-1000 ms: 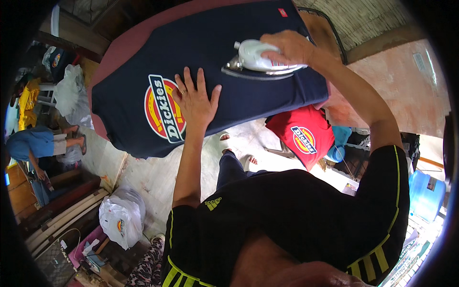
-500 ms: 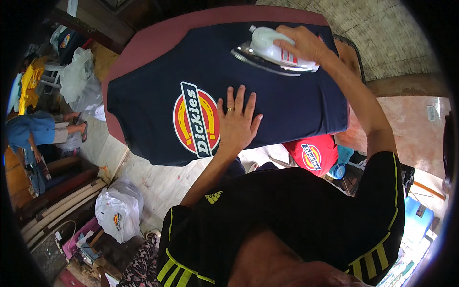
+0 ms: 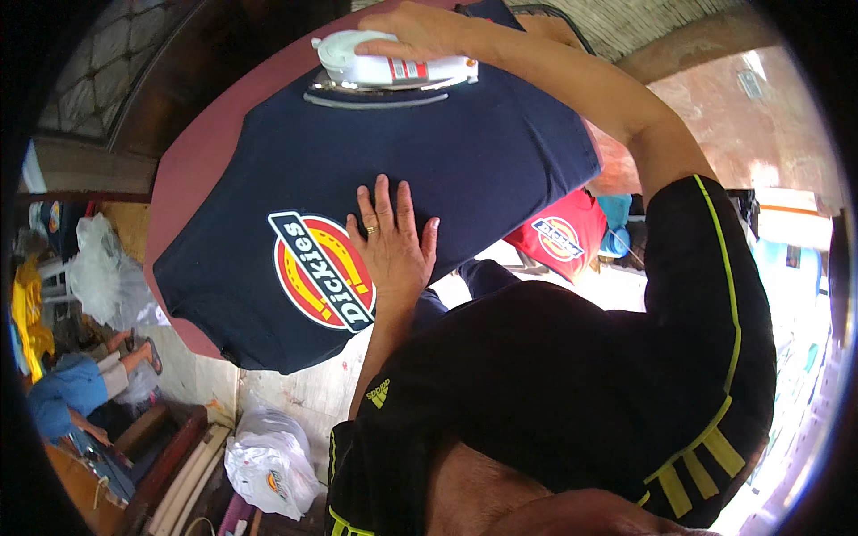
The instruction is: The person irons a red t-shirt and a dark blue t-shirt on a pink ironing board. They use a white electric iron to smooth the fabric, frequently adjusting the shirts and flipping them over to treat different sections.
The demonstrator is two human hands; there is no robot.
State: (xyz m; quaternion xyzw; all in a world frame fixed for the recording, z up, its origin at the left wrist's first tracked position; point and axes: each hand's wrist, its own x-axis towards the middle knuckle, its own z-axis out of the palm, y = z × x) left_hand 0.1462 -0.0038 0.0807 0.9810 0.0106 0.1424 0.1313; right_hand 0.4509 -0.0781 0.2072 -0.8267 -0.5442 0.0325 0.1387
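A dark navy T-shirt (image 3: 429,152) with a red, yellow and white printed emblem lies spread over a maroon padded ironing board (image 3: 183,192). My right hand (image 3: 416,34) is wrapped round the handle of a white clothes iron (image 3: 393,67). The iron's metal soleplate rests on the far part of the shirt. Flat on the shirt, just right of the emblem, lies my left hand (image 3: 391,246), fingers stretched out and a ring on one of them. Nothing is held in it.
Below the board's right side hangs a red printed cloth (image 3: 556,237). A white plastic bag (image 3: 273,460) stands on the floor at lower left. Farther left, a person in a blue shirt (image 3: 67,393) is near a clear plastic bag (image 3: 98,268). A pinkish surface (image 3: 724,116) lies at right.
My right hand has slid the iron leftward across the shirt toward the far edge. My left hand stays flat beside the emblem. The whole view has turned and shifted.
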